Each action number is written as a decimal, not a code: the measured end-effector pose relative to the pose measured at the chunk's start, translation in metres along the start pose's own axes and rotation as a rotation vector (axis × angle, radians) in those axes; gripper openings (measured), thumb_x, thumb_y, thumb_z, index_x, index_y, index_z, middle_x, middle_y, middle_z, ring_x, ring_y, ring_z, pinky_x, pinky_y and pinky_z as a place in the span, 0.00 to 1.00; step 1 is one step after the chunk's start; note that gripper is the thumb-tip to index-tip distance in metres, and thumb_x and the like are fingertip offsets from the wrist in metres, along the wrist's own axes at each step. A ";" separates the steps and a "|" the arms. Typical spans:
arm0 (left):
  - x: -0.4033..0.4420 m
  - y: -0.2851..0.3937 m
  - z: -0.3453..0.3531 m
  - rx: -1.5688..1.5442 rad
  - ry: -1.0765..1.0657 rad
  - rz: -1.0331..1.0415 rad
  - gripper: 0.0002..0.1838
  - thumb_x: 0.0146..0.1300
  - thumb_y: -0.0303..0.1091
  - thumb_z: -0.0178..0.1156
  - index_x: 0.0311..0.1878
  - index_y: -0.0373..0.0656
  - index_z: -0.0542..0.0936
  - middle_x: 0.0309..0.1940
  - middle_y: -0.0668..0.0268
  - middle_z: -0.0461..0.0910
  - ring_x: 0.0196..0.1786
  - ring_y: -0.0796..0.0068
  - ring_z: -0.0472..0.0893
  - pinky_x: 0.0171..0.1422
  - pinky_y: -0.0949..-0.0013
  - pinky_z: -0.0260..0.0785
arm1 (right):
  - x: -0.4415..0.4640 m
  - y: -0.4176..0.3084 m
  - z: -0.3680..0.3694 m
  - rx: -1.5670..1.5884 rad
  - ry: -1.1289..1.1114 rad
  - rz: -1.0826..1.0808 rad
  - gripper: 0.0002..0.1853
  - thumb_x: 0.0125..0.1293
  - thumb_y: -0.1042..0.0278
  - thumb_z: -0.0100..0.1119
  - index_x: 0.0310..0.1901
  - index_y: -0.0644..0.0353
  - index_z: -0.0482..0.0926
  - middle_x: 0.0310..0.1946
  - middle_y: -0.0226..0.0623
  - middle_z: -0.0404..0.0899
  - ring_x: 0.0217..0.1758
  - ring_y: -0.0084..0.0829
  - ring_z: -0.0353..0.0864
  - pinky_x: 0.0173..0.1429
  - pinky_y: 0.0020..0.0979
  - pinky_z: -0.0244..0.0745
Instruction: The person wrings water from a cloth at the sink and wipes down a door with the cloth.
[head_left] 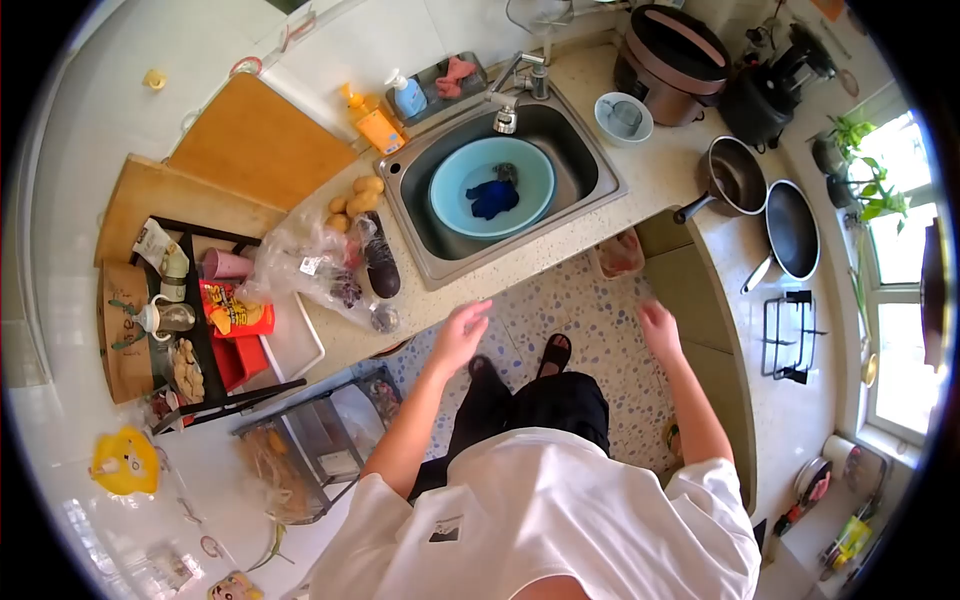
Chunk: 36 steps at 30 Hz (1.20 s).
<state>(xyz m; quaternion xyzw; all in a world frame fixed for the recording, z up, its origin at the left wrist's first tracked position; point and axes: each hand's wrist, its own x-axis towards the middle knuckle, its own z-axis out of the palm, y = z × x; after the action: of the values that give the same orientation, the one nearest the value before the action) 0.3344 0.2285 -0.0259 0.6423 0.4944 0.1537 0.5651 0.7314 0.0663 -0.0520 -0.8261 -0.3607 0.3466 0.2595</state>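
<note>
Left hand (462, 335): raised before the front edge of the counter (578, 232), near the sink's closest corner; fingers loosely bent, released, pointing forward and inward. Right hand (657, 328): raised over the floor (530, 300), well apart from the left; fingers bent downward, nothing seen in them, whether fully curled cannot be told. Basin (446, 222): light blue, round, upright, without a distinct long axis, set inside the sink and touching neither hand. Cloth (492, 200): dark blue, crumpled, lying in the basin; its longer spread runs roughly left to right, with a greyish piece (507, 172) on the side towards the tap. Sink (590, 190): metal, rectangular, long axis parallel to the counter's front edge. Tap (506, 118): spout reaching forward over the sink, its head pointing down near the basin's far rim. Eggplant (381, 262): dark, left of the sink, long axis running from the back of the counter towards its front. Plastic bag (300, 250): clear, rumpled, beside the eggplant. Potatoes (362, 204): grouped behind it.
</note>
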 end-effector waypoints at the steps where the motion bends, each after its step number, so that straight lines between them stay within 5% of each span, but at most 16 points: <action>1: 0.019 -0.003 -0.002 0.049 0.036 0.055 0.19 0.76 0.33 0.58 0.67 0.45 0.79 0.65 0.59 0.75 0.64 0.71 0.78 0.67 0.68 0.71 | 0.025 -0.030 0.003 0.039 -0.006 -0.091 0.16 0.71 0.64 0.60 0.55 0.63 0.81 0.46 0.48 0.87 0.51 0.40 0.88 0.56 0.36 0.79; 8: 0.180 -0.010 -0.026 0.393 0.160 0.112 0.26 0.67 0.38 0.63 0.68 0.44 0.77 0.71 0.44 0.69 0.73 0.45 0.69 0.75 0.54 0.65 | 0.160 -0.161 0.094 0.165 -0.178 -0.308 0.19 0.70 0.63 0.59 0.60 0.56 0.80 0.44 0.44 0.87 0.47 0.42 0.87 0.53 0.39 0.81; 14: 0.315 -0.058 -0.032 0.574 0.059 0.051 0.30 0.66 0.39 0.61 0.71 0.43 0.73 0.72 0.43 0.68 0.72 0.44 0.70 0.75 0.54 0.66 | 0.274 -0.185 0.207 -0.168 -0.198 -0.405 0.23 0.65 0.64 0.59 0.61 0.61 0.79 0.48 0.49 0.86 0.54 0.50 0.84 0.58 0.46 0.79; 18: 0.367 -0.096 -0.025 0.589 -0.056 -0.041 0.34 0.66 0.40 0.58 0.75 0.42 0.67 0.73 0.42 0.67 0.72 0.43 0.70 0.74 0.54 0.66 | 0.326 -0.179 0.268 -0.312 -0.212 -0.261 0.32 0.61 0.64 0.63 0.68 0.58 0.72 0.55 0.51 0.81 0.59 0.54 0.81 0.61 0.47 0.79; 21: 0.376 -0.114 -0.014 0.234 -0.121 -0.414 0.40 0.67 0.38 0.56 0.80 0.41 0.57 0.72 0.39 0.67 0.72 0.45 0.71 0.74 0.56 0.65 | 0.342 -0.178 0.300 -0.349 -0.232 -0.138 0.39 0.58 0.61 0.69 0.72 0.56 0.68 0.62 0.53 0.77 0.61 0.53 0.80 0.63 0.46 0.79; 24: 0.375 -0.114 -0.012 0.199 -0.161 -0.418 0.42 0.68 0.33 0.55 0.83 0.43 0.50 0.73 0.51 0.70 0.68 0.54 0.75 0.69 0.63 0.67 | 0.351 -0.190 0.314 -0.426 -0.271 -0.006 0.39 0.57 0.61 0.71 0.70 0.55 0.68 0.62 0.52 0.75 0.62 0.53 0.80 0.64 0.47 0.79; 27: 0.378 -0.134 -0.017 -0.134 -0.118 -0.446 0.45 0.69 0.37 0.55 0.84 0.50 0.44 0.74 0.53 0.68 0.69 0.55 0.73 0.67 0.57 0.67 | 0.352 -0.199 0.323 -0.488 -0.234 0.016 0.33 0.55 0.62 0.72 0.63 0.56 0.74 0.57 0.51 0.76 0.58 0.52 0.81 0.64 0.48 0.79; 33: 0.370 -0.080 -0.043 -0.574 0.036 -0.697 0.49 0.67 0.60 0.54 0.84 0.63 0.40 0.74 0.56 0.65 0.74 0.61 0.63 0.63 0.44 0.66 | 0.339 -0.200 0.329 -0.133 -0.142 -0.299 0.23 0.48 0.71 0.70 0.49 0.60 0.80 0.47 0.47 0.80 0.52 0.53 0.81 0.57 0.49 0.78; 34: 0.370 -0.076 -0.043 -0.641 0.125 -0.706 0.45 0.65 0.67 0.54 0.81 0.57 0.55 0.66 0.58 0.72 0.68 0.61 0.71 0.63 0.47 0.68 | 0.332 -0.206 0.321 -0.007 -0.167 -0.310 0.22 0.47 0.73 0.68 0.48 0.61 0.79 0.45 0.47 0.81 0.53 0.52 0.81 0.56 0.49 0.78; 36: 0.377 -0.087 -0.049 -0.914 0.110 -0.732 0.40 0.65 0.69 0.54 0.72 0.53 0.66 0.60 0.61 0.77 0.62 0.64 0.76 0.62 0.50 0.70 | 0.315 -0.223 0.306 0.197 -0.245 -0.249 0.23 0.44 0.80 0.63 0.47 0.63 0.77 0.48 0.49 0.82 0.54 0.53 0.81 0.57 0.46 0.77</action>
<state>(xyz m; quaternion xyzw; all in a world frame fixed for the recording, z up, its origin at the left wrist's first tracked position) 0.4326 0.5503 -0.2228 0.1122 0.5964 0.1792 0.7743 0.5637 0.5004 -0.2134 -0.6973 -0.4534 0.4432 0.3342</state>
